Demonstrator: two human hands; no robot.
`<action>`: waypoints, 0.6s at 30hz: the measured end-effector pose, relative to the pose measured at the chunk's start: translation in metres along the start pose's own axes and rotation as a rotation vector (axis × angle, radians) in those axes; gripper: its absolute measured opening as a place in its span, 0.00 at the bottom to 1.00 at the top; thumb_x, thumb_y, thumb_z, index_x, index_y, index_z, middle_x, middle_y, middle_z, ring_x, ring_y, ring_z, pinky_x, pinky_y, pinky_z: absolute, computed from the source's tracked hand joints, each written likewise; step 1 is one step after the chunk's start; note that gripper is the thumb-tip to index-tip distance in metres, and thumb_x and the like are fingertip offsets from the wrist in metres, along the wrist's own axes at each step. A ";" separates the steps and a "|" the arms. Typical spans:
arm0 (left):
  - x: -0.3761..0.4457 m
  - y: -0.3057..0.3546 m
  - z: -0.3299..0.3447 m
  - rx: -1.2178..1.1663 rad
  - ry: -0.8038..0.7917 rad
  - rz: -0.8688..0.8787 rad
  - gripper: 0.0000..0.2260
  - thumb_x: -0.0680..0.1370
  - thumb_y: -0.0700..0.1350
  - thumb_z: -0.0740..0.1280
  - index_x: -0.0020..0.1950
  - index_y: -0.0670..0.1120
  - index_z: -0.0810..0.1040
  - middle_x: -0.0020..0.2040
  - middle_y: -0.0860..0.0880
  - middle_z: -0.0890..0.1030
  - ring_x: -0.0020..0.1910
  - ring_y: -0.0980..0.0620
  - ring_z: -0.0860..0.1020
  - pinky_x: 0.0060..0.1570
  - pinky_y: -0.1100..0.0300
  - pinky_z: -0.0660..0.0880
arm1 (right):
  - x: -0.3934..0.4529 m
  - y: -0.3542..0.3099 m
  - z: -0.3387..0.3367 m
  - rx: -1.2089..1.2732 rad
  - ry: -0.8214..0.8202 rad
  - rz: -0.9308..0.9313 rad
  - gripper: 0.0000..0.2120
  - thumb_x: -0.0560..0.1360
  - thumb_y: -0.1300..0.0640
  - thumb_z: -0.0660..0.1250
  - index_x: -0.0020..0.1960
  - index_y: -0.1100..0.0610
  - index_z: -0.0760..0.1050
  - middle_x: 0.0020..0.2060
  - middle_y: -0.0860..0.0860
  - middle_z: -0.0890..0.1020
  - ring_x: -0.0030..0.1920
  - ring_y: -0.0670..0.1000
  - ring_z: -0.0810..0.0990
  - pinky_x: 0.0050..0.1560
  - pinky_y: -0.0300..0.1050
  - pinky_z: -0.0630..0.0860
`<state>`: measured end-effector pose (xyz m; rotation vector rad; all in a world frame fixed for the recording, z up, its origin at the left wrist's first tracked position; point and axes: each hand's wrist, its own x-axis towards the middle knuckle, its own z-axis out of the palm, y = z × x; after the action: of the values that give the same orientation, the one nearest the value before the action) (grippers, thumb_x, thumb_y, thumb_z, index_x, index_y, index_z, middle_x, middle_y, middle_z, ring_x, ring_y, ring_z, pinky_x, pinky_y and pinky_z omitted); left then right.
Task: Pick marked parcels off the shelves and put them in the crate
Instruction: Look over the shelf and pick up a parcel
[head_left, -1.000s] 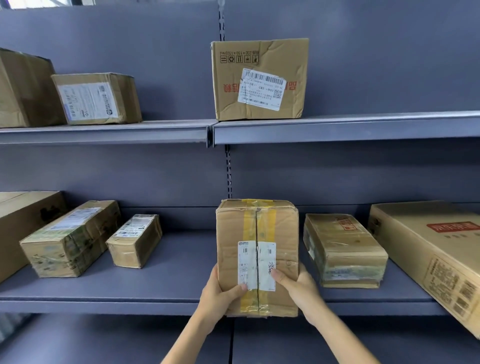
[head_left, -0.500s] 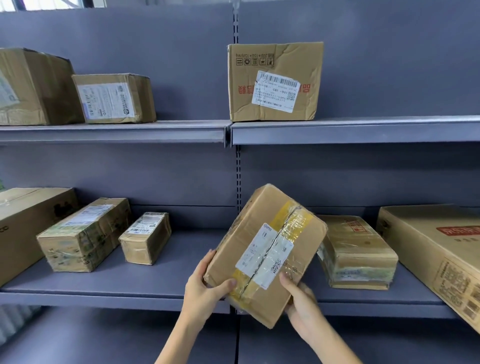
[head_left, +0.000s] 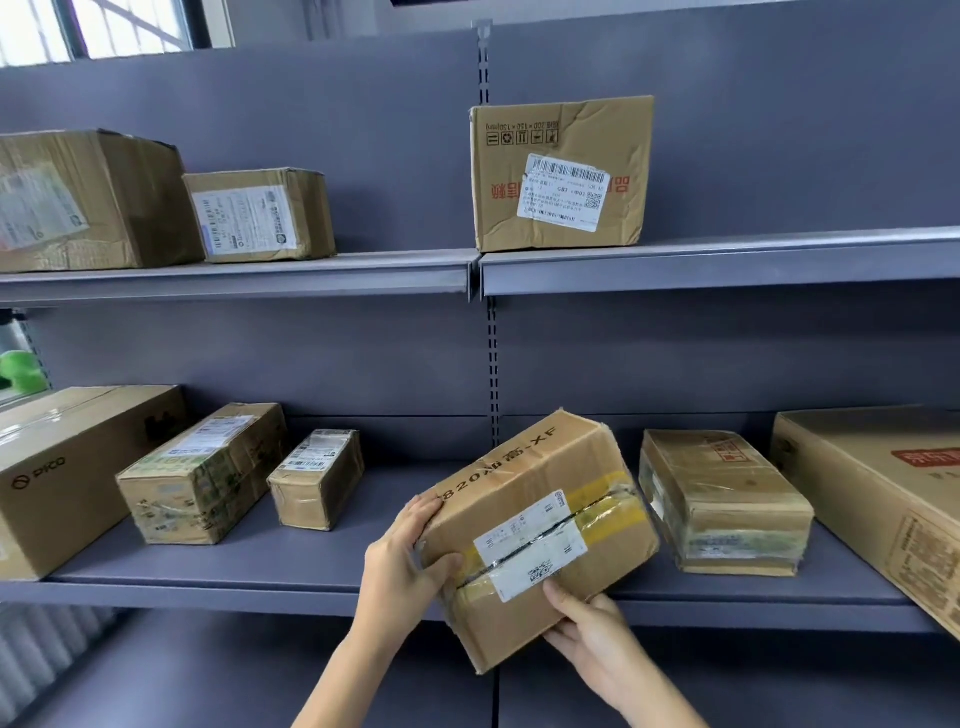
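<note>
Gripping tilted parcel (head_left: 540, 535), 2 hands

There is one camera, worn on the person's head. It looks straight ahead at the grey shelves (head_left: 727, 265) from close up, and a bit down, so both hands show low in the picture, very near.

Nine cardboard boxes in all. Three stand on the upper shelf (head_left: 239, 280). Five lie on the lower shelf (head_left: 208, 592). One box (head_left: 535, 540) is held between two hands: left (head_left: 402, 566) and right (head_left: 597, 639).
</note>
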<state>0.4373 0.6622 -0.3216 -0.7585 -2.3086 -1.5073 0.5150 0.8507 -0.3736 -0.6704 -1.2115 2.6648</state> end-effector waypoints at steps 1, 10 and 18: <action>0.000 -0.001 -0.002 0.042 0.008 0.029 0.28 0.65 0.34 0.76 0.63 0.46 0.76 0.62 0.59 0.74 0.63 0.65 0.68 0.62 0.76 0.63 | 0.002 -0.003 -0.002 0.001 0.040 -0.041 0.14 0.71 0.68 0.67 0.55 0.61 0.70 0.52 0.60 0.80 0.50 0.57 0.78 0.47 0.50 0.75; 0.020 -0.006 -0.020 0.295 -0.085 0.234 0.25 0.67 0.34 0.74 0.64 0.43 0.75 0.62 0.57 0.70 0.67 0.56 0.66 0.67 0.62 0.62 | -0.016 -0.070 0.005 -0.749 0.188 -0.695 0.43 0.67 0.64 0.74 0.73 0.46 0.55 0.72 0.48 0.63 0.72 0.50 0.62 0.72 0.53 0.60; 0.035 -0.035 -0.024 0.493 -0.049 0.259 0.25 0.65 0.29 0.73 0.61 0.38 0.77 0.63 0.42 0.77 0.64 0.42 0.73 0.63 0.57 0.68 | -0.006 -0.072 0.030 -1.337 0.057 -0.805 0.32 0.71 0.67 0.68 0.72 0.54 0.63 0.74 0.45 0.58 0.40 0.30 0.75 0.49 0.20 0.64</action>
<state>0.3875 0.6391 -0.3214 -0.9082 -2.3604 -0.7715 0.5030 0.8761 -0.3006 -0.2096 -2.4507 0.9691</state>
